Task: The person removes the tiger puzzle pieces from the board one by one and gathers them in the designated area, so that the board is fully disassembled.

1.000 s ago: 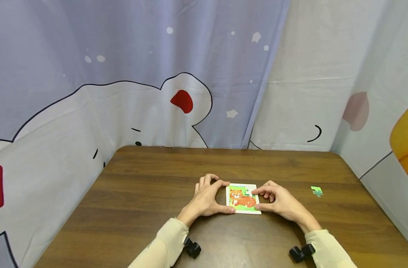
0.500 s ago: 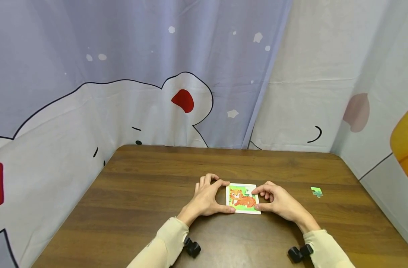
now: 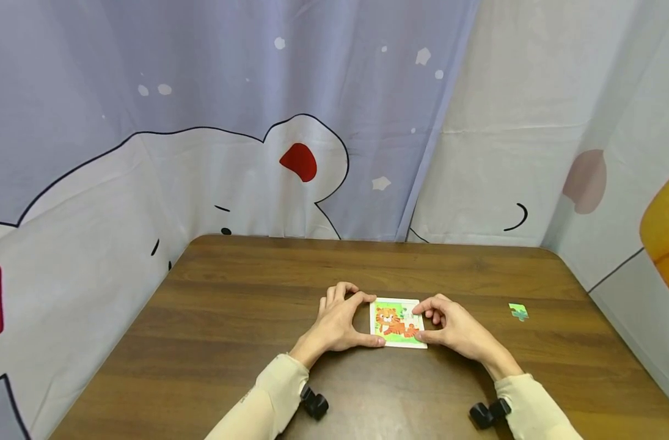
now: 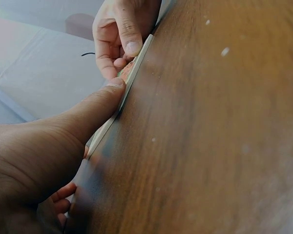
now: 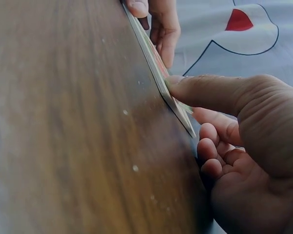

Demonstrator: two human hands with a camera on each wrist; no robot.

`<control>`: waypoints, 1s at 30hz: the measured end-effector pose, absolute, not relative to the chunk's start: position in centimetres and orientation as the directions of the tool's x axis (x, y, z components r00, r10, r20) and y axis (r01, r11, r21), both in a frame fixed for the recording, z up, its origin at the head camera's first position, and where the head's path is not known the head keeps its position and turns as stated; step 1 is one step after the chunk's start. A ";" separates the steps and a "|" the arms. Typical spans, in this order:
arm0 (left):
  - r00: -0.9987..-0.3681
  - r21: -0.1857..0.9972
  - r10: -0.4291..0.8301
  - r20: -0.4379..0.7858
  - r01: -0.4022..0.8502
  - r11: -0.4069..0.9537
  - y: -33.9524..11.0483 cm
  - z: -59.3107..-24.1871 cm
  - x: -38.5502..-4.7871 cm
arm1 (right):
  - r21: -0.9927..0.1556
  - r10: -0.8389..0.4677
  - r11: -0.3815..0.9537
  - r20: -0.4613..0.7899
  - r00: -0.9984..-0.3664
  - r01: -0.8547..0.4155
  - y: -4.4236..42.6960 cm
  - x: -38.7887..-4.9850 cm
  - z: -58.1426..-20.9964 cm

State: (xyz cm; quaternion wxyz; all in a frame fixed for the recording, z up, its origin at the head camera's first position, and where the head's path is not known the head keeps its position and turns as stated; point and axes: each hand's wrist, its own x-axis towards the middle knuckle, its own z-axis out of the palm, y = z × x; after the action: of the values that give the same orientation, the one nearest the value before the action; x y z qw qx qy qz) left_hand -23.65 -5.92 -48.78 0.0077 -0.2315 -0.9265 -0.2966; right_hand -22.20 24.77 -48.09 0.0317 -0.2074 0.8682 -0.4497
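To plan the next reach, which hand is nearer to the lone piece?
The right hand; the left hand, across the puzzle, is farther from the lone piece.

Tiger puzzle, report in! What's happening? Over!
Left hand grips left edge of white-framed square tiger puzzle. Right hand touching its right side. Loose green jigsaw piece off right, clear of both hands.
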 end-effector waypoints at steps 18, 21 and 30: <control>-0.892 0.546 0.426 0.151 0.434 0.716 -5.8 -48.6 -23.6 | -0.856 -0.363 0.441 0.106 -0.926 -0.271 24.9 -22.3 -48.0; -0.892 0.550 0.425 0.152 0.434 0.714 -5.8 -48.6 -23.6 | -0.855 -0.358 0.443 0.106 -0.928 -0.269 24.9 -22.3 -48.0; -0.891 0.561 0.428 0.150 0.433 0.705 -6.0 -48.5 -23.5 | -0.831 -0.346 0.478 0.119 -0.931 -0.284 24.8 -22.2 -48.1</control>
State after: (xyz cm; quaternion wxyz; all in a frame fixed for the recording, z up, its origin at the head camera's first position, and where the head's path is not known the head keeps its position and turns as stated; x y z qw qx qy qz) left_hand -23.46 -5.99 -48.48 0.0041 -0.2333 -0.9233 -0.3051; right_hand -22.20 24.75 -48.10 0.0324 -0.1833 0.8590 -0.4769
